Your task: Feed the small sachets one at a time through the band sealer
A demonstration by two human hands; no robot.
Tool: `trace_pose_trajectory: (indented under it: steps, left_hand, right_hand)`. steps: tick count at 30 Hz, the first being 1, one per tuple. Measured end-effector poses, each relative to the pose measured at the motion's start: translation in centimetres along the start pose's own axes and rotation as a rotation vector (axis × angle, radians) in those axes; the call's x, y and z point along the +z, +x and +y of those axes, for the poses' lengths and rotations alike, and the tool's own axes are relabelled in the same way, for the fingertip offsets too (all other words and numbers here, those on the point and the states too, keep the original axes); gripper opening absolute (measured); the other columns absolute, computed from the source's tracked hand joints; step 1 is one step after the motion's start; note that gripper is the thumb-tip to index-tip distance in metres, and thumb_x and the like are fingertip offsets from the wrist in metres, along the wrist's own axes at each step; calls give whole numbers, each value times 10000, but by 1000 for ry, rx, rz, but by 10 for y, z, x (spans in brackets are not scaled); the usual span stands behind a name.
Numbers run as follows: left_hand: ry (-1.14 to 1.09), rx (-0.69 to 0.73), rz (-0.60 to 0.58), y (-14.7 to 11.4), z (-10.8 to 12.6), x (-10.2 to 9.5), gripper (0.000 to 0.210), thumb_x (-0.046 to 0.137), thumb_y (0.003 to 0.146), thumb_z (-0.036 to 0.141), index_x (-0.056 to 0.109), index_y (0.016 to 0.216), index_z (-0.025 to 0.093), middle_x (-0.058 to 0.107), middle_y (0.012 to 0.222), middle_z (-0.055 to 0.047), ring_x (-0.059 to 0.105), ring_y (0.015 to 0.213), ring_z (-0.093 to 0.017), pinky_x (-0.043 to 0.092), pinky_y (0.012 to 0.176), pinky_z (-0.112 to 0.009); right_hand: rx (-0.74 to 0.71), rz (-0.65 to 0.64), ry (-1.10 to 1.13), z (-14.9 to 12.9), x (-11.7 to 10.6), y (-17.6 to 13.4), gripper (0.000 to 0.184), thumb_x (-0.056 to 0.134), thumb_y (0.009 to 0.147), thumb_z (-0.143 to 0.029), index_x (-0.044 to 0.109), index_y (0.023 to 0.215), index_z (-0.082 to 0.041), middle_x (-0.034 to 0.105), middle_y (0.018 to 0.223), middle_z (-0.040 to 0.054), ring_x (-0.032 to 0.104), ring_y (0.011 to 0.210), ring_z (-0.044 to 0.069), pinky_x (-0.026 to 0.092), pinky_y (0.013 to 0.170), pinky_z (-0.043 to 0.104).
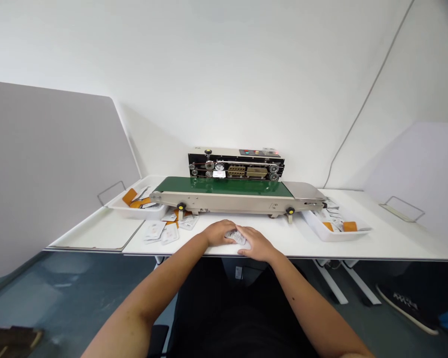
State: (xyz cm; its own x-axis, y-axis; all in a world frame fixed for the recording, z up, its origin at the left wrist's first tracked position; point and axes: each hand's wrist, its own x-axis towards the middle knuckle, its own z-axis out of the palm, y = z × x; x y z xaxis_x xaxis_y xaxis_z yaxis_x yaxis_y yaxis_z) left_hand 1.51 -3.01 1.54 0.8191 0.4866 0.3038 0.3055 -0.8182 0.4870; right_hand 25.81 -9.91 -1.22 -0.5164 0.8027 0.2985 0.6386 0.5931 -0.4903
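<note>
My left hand [220, 233] and my right hand [258, 244] meet at the front of the white table, closed around white printed sachets [236, 236] from both sides. The sachets lie low at the tabletop, and the fingers cover part of them, so how many there are cannot be told. More white sachets [154, 230] are spread to the left of my left hand, with orange pieces [186, 214] among them. Behind both hands stands a band sealing machine [236, 166] with a green conveyor belt [224, 186]. A small white sachet [219, 174] sits at its rollers.
A white tray [136, 213] with sachets and orange pieces stands at the conveyor's left end. Another white tray [336, 235] with similar contents sits under its right end. Grey partition panels [52, 164] flank the table. A person's shoe [406, 306] shows at lower right.
</note>
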Motion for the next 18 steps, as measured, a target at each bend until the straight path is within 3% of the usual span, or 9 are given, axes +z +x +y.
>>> trace_pose_trajectory:
  steps: [4,7,10,12,15,18]
  left_hand:
    - [115,-59,97,-2,-4,1,815,789,766,541,512,1448,191,599,1357,-176,550,1242,-342,403,1086,-438]
    - [134,-72,140,-2,-4,2,848,780,788,518,448,1494,186,556,1414,-186,533,1280,-352,395,1098,-452]
    - [114,-41,135,0,-4,3,846,781,801,481,423,1510,191,528,1454,-183,514,1318,-347,387,1115,-450]
    - [116,-36,117,1,-2,3,818,774,809,476,436,1500,199,527,1459,-178,510,1328,-341,387,1119,-446]
    - [157,7,72,3,2,2,764,760,819,497,479,1466,204,575,1405,-176,535,1301,-335,382,1122,-451]
    - [245,59,59,2,6,-2,865,776,785,541,428,1500,201,548,1435,-185,521,1315,-348,372,1127,-477]
  right_hand:
    - [78,99,67,1,1,-1,949,745,797,-360,246,1601,-287,439,1548,115,430,1388,316,354,1139,503]
    - [99,206,161,8,0,0,789,677,843,-344,358,1560,-259,458,1532,112,446,1374,297,366,1132,483]
    - [220,318,282,14,3,5,573,617,856,-331,564,1415,-215,652,1275,108,614,1130,260,492,973,417]
    - [322,373,349,15,5,12,452,605,852,-351,674,1272,-198,712,1063,82,657,932,230,528,856,375]
    - [298,300,382,10,0,26,349,624,839,-363,738,1128,-203,737,975,61,663,844,216,525,814,349]
    - [228,134,376,13,-29,43,240,661,799,-328,765,974,-201,753,904,49,669,793,210,524,741,313]
